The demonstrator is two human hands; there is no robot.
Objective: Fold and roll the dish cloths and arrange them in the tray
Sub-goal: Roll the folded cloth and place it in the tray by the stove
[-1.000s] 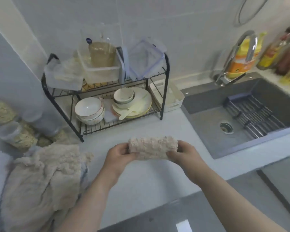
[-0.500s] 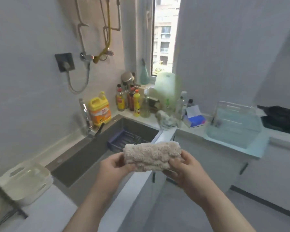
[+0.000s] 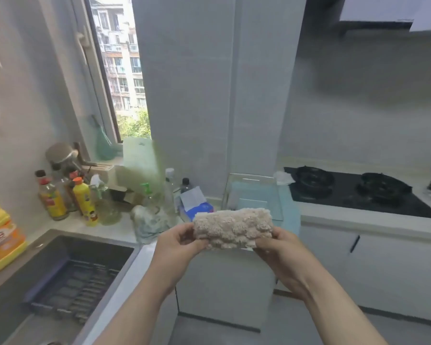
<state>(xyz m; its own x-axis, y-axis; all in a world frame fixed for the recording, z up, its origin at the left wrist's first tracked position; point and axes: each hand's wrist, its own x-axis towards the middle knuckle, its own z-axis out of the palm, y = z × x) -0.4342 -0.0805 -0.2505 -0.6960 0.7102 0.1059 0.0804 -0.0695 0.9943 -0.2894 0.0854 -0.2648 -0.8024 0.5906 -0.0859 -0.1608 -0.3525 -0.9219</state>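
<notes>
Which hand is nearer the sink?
Left. The left hand grips the near end of the rolled cloth, just right of the sink. The right hand grips the cloth's other end, farther right of the sink.

head cam, my only feed | worn on the person's head, wide-angle | faces forward and a little down into the kitchen corner | rolled cloth [image 3: 232, 227] close at centre | sink [image 3: 92, 247] lower left, stove [image 3: 346, 195] right

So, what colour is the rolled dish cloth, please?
The rolled dish cloth is beige and fluffy, shown best in the head view.
</notes>
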